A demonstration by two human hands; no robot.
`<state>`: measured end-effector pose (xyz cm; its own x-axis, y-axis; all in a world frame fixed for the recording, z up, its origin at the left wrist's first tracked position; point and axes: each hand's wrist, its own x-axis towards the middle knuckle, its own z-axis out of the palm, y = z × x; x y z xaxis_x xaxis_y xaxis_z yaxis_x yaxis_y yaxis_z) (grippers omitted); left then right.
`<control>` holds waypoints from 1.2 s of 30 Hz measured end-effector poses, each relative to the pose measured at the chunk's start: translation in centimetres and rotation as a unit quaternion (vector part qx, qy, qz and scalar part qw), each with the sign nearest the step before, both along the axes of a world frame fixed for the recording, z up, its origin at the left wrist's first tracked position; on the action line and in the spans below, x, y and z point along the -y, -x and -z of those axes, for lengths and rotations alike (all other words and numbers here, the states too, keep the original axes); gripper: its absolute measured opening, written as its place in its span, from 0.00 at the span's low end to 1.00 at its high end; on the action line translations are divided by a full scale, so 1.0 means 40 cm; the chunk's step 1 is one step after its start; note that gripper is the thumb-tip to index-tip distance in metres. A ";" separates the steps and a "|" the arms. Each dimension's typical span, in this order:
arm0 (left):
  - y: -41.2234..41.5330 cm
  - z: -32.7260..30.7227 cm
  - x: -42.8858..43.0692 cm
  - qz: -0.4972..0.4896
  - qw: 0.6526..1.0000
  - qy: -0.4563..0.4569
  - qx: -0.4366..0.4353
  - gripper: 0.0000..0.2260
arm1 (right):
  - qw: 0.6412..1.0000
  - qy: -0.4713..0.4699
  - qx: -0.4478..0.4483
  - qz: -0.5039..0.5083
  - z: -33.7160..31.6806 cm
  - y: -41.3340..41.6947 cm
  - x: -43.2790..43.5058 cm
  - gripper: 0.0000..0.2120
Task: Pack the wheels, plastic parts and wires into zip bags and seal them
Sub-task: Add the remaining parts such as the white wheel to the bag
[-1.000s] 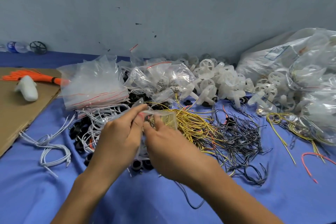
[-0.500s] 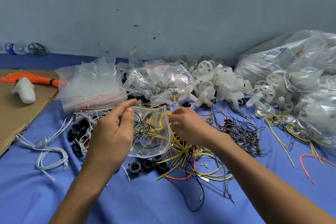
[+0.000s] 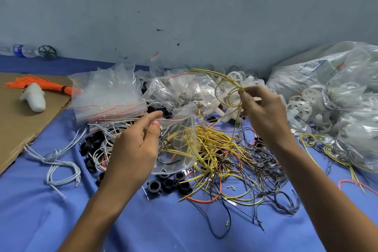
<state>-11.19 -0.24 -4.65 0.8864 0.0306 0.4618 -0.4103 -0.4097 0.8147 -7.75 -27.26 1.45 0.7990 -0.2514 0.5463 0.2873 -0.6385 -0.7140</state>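
The left hand (image 3: 135,149) is pinching the zip bag (image 3: 180,141) by its top edge above the counter (image 3: 143,221), likely presenting its mouth. Beside it, the right hand (image 3: 263,112) is gripping coiled yellow wires (image 3: 238,87), raised clear of the tangle (image 3: 225,149), probably for feeding in.

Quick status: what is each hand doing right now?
Left hand: pinches the zip bag by its top edge.
Right hand: pinches a loop of yellow wires, held above the pile.
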 end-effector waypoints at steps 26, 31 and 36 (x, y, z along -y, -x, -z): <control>-0.003 0.020 0.017 0.022 0.999 0.005 -0.035 0.15 | 0.784 -0.562 0.119 -0.235 -0.151 0.219 -0.143 0.03; 0.001 0.007 0.026 0.018 0.999 0.009 -0.029 0.15 | 0.811 -0.484 -0.155 -0.290 0.009 0.239 -0.244 0.07; 0.019 -0.016 0.033 0.000 0.999 -0.050 -0.007 0.15 | 0.845 -0.386 -0.277 -0.244 0.118 0.207 -0.303 0.07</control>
<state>-11.93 -1.54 -3.99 0.8932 -0.0138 0.4495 -0.3981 -0.4890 0.7761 -16.04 -15.14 -3.26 0.9900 0.0708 -0.1222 -0.1331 0.1777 -0.9751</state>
